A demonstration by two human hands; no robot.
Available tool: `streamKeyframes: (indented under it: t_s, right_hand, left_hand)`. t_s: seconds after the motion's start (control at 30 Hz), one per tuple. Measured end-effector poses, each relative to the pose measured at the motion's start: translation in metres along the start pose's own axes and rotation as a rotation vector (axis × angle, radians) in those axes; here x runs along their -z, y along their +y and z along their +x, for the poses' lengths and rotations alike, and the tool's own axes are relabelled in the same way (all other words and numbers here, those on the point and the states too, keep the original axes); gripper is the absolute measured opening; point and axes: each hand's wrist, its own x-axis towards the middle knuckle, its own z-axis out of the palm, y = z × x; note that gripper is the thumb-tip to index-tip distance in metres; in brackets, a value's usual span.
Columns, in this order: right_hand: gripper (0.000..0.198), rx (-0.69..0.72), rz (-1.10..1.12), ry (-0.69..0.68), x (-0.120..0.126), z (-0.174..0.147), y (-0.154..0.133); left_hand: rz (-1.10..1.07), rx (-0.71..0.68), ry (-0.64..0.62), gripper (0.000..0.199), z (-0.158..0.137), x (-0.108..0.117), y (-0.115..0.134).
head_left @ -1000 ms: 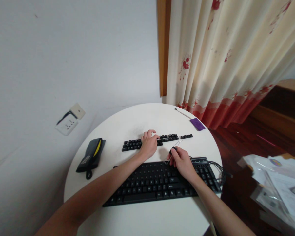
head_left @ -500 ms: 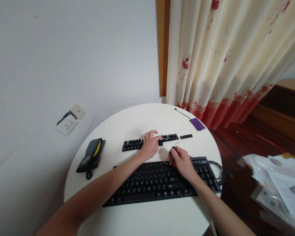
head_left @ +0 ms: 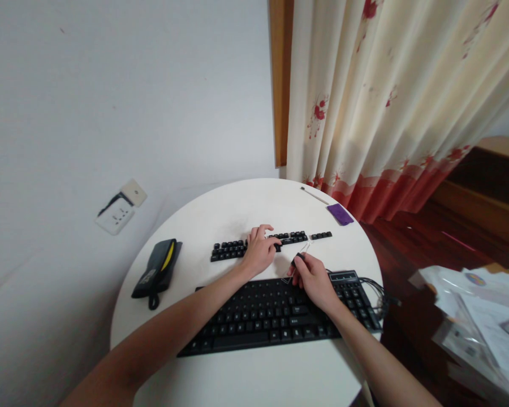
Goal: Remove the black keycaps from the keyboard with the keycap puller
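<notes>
A black keyboard (head_left: 254, 319) lies across the near part of the table, with the keycaps gone from its upper rows. Beyond it, loose black keycaps (head_left: 228, 249) are lined up in rows. Over these rows rests my left hand (head_left: 258, 250), fingers apart and fingertips at the caps; it hides some of them. My right hand (head_left: 311, 276) is closed around a wire keycap puller (head_left: 297, 259) with a black handle, just above the keyboard's top edge. Thin wire loops stick out at both ends of the handle.
On the round white table (head_left: 246, 203) are a black and yellow pouch-like item (head_left: 158, 268) at left, a small brush (head_left: 314, 195) and a purple cloth (head_left: 340, 214) at far right. Cables (head_left: 375, 291) bunch at the right edge. Plastic-wrapped papers (head_left: 483, 316) lie beyond.
My left hand's thumb and fingers have shifted slightly at the keycap rows. My right hand stays in place with the puller.
</notes>
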Motion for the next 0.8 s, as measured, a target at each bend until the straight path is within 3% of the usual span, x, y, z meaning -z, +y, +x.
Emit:
streamKeyframes:
  t_s: [0.43,0.6,0.8]
  right_hand:
    - [0.039,0.013,-0.014,-0.001,0.0007,0.0001,0.0014]
    - [0.038,0.009,-0.013,-0.002,0.0003,0.0003,0.0003]
    - [0.039,0.011,-0.002,-0.010,0.0004,-0.0006,-0.0024]
  left_hand:
    - [0.014,0.009,0.018,0.027,-0.0001,-0.0002,0.0026]
    - [0.044,0.002,0.006,0.040,-0.0011,0.0000,0.0028]
    - [0.083,0.014,-0.013,0.041,0.0001,-0.0014,-0.0007]
